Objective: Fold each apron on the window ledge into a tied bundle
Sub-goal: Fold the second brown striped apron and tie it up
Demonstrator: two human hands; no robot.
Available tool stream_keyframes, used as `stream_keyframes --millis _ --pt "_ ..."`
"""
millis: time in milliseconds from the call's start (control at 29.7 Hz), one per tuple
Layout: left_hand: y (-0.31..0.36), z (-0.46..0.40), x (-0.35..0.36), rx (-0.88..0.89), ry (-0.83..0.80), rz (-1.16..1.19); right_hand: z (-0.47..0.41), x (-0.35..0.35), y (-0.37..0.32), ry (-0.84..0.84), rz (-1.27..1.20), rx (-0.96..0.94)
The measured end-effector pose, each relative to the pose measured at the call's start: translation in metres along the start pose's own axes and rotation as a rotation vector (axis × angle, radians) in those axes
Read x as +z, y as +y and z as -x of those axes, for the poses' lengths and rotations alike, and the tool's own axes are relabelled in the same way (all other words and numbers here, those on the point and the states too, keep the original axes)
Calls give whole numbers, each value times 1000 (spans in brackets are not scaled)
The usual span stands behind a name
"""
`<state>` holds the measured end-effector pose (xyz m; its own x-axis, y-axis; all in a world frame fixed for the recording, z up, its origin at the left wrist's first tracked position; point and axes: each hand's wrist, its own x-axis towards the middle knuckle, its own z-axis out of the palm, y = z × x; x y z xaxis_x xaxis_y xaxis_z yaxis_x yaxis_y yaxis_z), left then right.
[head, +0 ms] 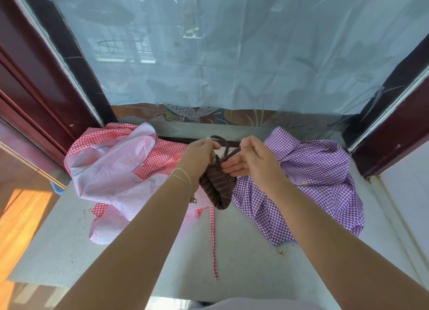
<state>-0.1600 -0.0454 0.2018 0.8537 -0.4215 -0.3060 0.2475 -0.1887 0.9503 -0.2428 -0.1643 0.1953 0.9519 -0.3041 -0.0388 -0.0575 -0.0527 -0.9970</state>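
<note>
Both hands pinched the brown bundle's ties: left hand [201, 152] at 9 o'clock, right hand [251, 157] at 3. Brown bundle [218, 189] hung between red apron [120, 168] and purple apron [311, 177] on the ledge [243, 258].

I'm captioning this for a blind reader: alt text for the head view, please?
Both hands, left hand and right hand, pull the straps of a brown striped apron bundle above a window ledge, between a crumpled red gingham apron and purple gingham apron.

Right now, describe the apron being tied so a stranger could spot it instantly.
On the grey window ledge, look between the red checked apron and the purple checked apron. The brown striped bundle hangs there, its straps held by both hands: the only dark, rolled-up one.
</note>
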Motion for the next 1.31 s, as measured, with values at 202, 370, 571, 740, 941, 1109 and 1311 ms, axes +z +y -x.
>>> stream_keyframes --millis 202,370,571,740,941,1109,1311 --pt "9 17 1 18 -535 -606 -3 -11 -9 -21 367 -81" --pt "8 17 10 132 -440 -819 -10 -12 -14 23 594 -140" --pt "2 1 -9 36 -332 -377 -4 -20 -12 -235 701 46" --pt "3 -9 -23 -52 -306 -142 -1 -33 -19 -168 759 -97" --pt "0 -15 -31 -13 -347 -197 0 -48 -30 -447 981 76" --pt "9 -6 -18 187 -508 -412 -8 -43 -26 -283 923 -26" --pt "16 4 -11 685 -433 -812 -13 -29 -14 -202 655 -84"
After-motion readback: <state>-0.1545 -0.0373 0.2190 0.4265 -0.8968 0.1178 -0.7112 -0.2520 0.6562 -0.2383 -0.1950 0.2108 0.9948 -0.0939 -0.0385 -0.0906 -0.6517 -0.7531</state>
